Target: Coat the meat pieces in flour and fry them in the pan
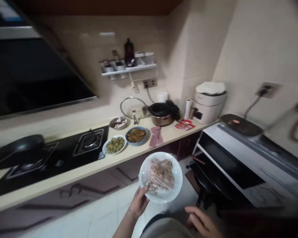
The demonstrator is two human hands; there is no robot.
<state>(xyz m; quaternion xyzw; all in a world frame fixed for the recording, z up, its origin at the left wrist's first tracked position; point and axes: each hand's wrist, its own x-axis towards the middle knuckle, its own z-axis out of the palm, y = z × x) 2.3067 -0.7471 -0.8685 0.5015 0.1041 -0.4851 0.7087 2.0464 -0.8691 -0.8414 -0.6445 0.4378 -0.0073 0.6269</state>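
A white plate [176,180] of pale, shredded-looking food [160,173] is held out over the floor, in front of the counter. What looks like clear plastic wrap covers the food. My left hand [138,202] grips the plate's lower left rim, thumb on top. My right hand [201,221] is apart from the plate, to its lower right, with fingers stretched out and nothing in them. On the counter beyond the plate stand a dish of chopped green food [115,144] and a blue bowl of brown food [136,135].
A black wok [27,145] sits on the gas stove [64,155] at left. Along the counter are a metal bowl [118,123], a pink cloth [156,136], an electric pot [161,114], red packets [184,125] and a white appliance [208,104]. Pans [208,177] stand low at right.
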